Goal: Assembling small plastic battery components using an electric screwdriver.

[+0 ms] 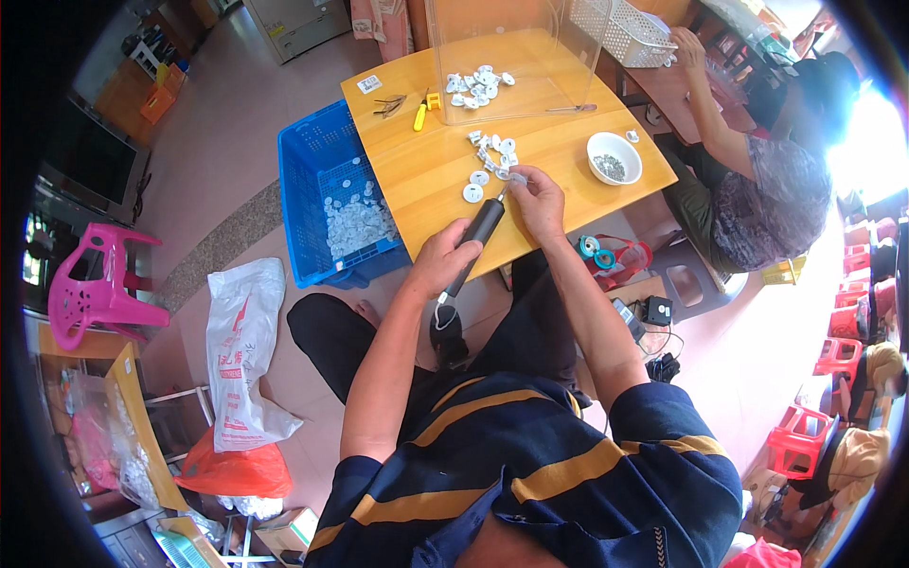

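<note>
My left hand (pixel 445 256) is wrapped round a black electric screwdriver (pixel 485 222) with a cord at its rear end. Its tip meets a small white plastic part (pixel 516 178) pinched in the fingers of my right hand (pixel 538 201), above the near part of the wooden table (pixel 407 161). Just beyond my hands lie several loose white round parts (pixel 472 193). To their right stands a white bowl (pixel 632 151) with small metal screws (pixel 608 168) in it. Whether a screw sits at the driver's tip is too small to tell.
A clear plastic bin (pixel 559 95) with more white parts stands on the table's far side. A yellow-handled tool (pixel 420 115) lies left of it. At the table's left is a blue crate (pixel 301 189) of white pieces. At right a person (pixel 772 194) sits beside a white basket (pixel 630 36).
</note>
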A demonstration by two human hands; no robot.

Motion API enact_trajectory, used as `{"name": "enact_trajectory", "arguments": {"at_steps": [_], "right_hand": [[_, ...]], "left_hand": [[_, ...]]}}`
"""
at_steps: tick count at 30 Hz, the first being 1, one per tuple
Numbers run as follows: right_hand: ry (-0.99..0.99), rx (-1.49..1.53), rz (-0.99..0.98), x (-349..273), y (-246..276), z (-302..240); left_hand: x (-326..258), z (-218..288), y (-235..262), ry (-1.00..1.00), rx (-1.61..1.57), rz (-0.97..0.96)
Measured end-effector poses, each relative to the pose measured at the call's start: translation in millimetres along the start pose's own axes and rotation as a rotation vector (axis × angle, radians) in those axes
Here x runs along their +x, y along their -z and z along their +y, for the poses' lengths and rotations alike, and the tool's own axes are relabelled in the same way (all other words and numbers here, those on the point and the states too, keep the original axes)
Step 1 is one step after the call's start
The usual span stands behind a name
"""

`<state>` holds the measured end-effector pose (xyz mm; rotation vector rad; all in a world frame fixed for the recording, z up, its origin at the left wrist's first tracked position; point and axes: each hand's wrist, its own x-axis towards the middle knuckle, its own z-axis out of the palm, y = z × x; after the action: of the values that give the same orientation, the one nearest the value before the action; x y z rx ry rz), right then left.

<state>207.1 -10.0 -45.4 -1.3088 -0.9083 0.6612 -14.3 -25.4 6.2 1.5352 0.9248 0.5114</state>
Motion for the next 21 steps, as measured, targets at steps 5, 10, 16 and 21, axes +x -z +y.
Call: {"name": "enact_trajectory", "arguments": {"at_steps": [5,10,16,21], "right_hand": [[0.011,0.027,-0.024,0.9,-0.3,1.3],[0.014,0.003,-0.059,-1.1,0.0,-3.5],[-0.018,-0.092,-0.125,-1.4,4.5,-7.2],[-0.017,-0.06,-0.128,-0.4,4.5,-5.5]], "left_hand": [[1.3,-1.0,2.5,0.021,-0.099,-0.036],[1.7,-4.8,3.5,-0.012,-0.159,-0.084],[3.2,-6.8,4.2,0.003,-0.187,-0.085],[5.7,-9.7,5.4,-0.015,-0.17,-0.107]]}}
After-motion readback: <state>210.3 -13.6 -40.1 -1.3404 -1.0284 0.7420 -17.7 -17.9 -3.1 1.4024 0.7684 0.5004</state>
